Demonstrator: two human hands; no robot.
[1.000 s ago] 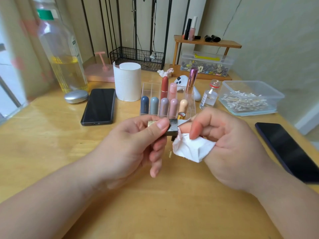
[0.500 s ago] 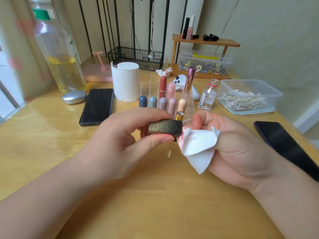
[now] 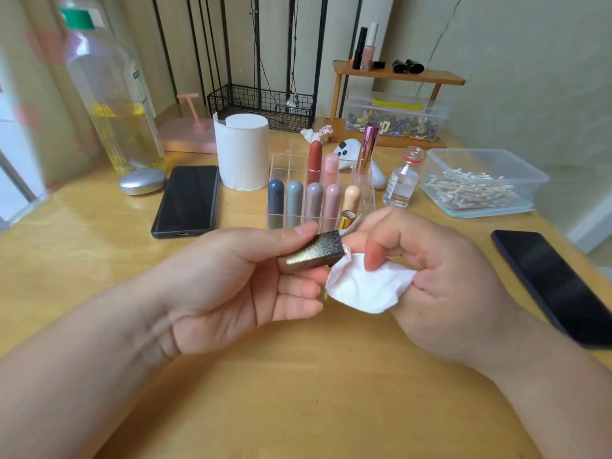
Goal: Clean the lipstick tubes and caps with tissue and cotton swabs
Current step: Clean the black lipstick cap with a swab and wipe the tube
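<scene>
My left hand (image 3: 238, 286) pinches a square, glittery black-and-gold lipstick cap (image 3: 314, 253) between thumb and fingers, lying sideways above the table. My right hand (image 3: 440, 276) holds a crumpled white tissue (image 3: 367, 289) with pink smears, its index finger wrapped in tissue and pushed against the cap's open end. A gold lipstick tube (image 3: 346, 220) stands just behind the hands, partly hidden. Several capped lipsticks stand in a clear acrylic organiser (image 3: 284, 164). A clear box of cotton swabs (image 3: 480, 183) sits at the right.
A tissue roll (image 3: 243, 154), a black phone (image 3: 188, 200), a silver oval case (image 3: 142, 182) and a large bottle (image 3: 112, 104) stand at the left. A small glass vial (image 3: 402, 180) and a second phone (image 3: 556, 286) lie right. A wooden shelf (image 3: 397, 77) is behind.
My left hand has turned the cap, so its glittery side now faces up and tilts. My right hand's tissue-wrapped finger stays at the cap's end, and the tissue has shifted lower.
</scene>
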